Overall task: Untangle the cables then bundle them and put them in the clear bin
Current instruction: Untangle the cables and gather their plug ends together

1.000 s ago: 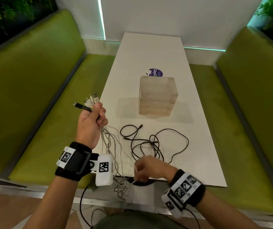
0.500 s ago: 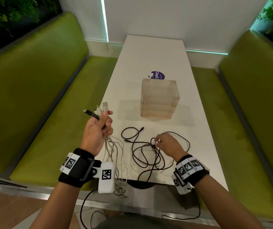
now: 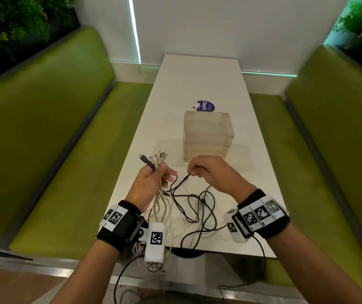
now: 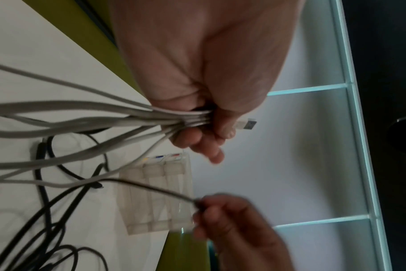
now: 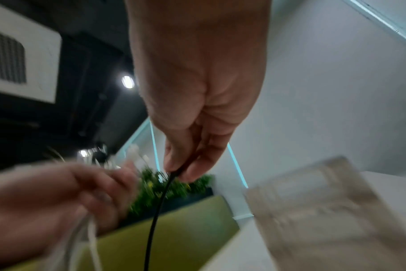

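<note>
My left hand (image 3: 153, 181) grips a bunch of white cables (image 3: 159, 200) plus one black plug, their connector ends (image 3: 157, 159) fanned out above the fist; the white cables (image 4: 100, 117) run out from the fist (image 4: 197, 113) in the left wrist view. My right hand (image 3: 210, 174) pinches the end of a black cable (image 3: 185, 178) close to the left hand's fingers; the black cable (image 5: 160, 198) hangs down from the pinch (image 5: 181, 170). The rest of the black cable (image 3: 199, 207) lies in loose loops on the white table (image 3: 197, 80). The clear bin (image 3: 207, 137) stands just beyond both hands.
A purple round sticker (image 3: 205, 105) lies on the table behind the bin. Green benches (image 3: 50, 137) run along both sides of the narrow table, the right bench (image 3: 320, 137) too. White cable ends dangle over the near table edge (image 3: 153, 266).
My right hand came up off the table from the black tangle, lifting a black cable end toward the left hand. The left hand with its white bunch moved right, over the table.
</note>
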